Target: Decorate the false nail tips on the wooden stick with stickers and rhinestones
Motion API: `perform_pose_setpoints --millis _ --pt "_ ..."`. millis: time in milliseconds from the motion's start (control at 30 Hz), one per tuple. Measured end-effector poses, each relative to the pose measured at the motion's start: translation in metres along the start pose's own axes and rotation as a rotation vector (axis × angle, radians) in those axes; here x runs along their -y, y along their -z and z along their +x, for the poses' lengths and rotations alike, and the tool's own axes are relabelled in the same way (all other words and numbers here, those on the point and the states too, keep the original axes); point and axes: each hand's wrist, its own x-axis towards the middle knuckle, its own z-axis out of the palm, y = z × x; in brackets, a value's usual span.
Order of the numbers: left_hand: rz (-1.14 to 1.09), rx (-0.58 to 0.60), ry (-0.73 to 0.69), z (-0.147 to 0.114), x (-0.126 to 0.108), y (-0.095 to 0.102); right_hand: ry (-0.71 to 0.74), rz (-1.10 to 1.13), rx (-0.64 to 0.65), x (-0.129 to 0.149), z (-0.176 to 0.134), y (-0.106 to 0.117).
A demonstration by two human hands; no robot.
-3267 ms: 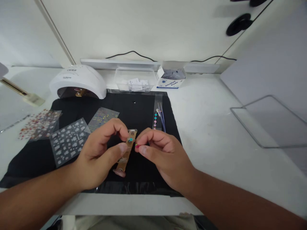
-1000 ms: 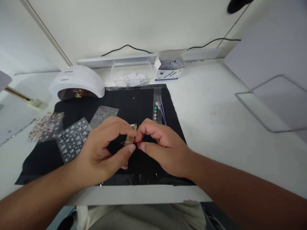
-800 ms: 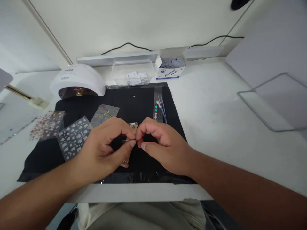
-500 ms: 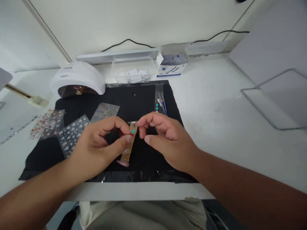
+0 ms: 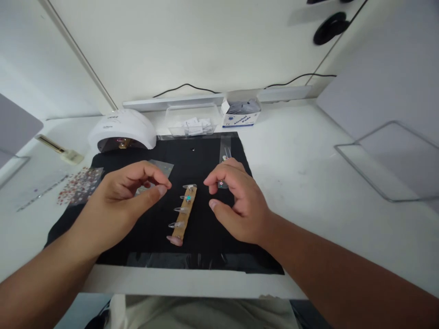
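Observation:
A tan display stick (image 5: 184, 212) lies on the black mat (image 5: 154, 249) between my hands, with several nail tips along it. Most of these tips are clear; the pink nail tip (image 5: 175, 240) is at the near end. A small turquoise flower charm (image 5: 188, 198) sits near the stick's far end. To the left, my left hand (image 5: 128, 196) hovers with thumb and index fingertips together and nothing visible between them. My right hand (image 5: 238, 196) is right of the stick, fingers curled, thumb and index apart, holding nothing. Neither hand touches the stick.
At the back stand a white nail lamp (image 5: 123, 130), a clear plastic box (image 5: 171, 121) with white packets and an alcohol pads box (image 5: 241, 119). A sticker sheet (image 5: 82, 185) lies left. A clear strip with charms (image 5: 224, 144) lies beyond my right hand. A wire stand (image 5: 363, 180) is right.
Both hands have drawn apart from the stick, the left one moving left, uncovering the nail tips. The turquoise flower now sits on the stick, clear of my fingers. The camera view has shifted.

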Motion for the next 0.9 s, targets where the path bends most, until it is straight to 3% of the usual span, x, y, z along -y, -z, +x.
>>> perform_pose_setpoints --millis 200,500,900 --pt "0.026 0.091 0.068 -0.002 0.005 0.003 0.085 -0.027 0.033 0.000 0.001 0.002" --pt "-0.071 0.160 -0.020 -0.002 0.024 -0.005 0.151 -0.135 0.227 0.002 -0.002 0.003" --pt "-0.194 0.347 0.327 0.001 0.018 -0.007 0.175 -0.312 0.376 0.003 -0.005 -0.015"
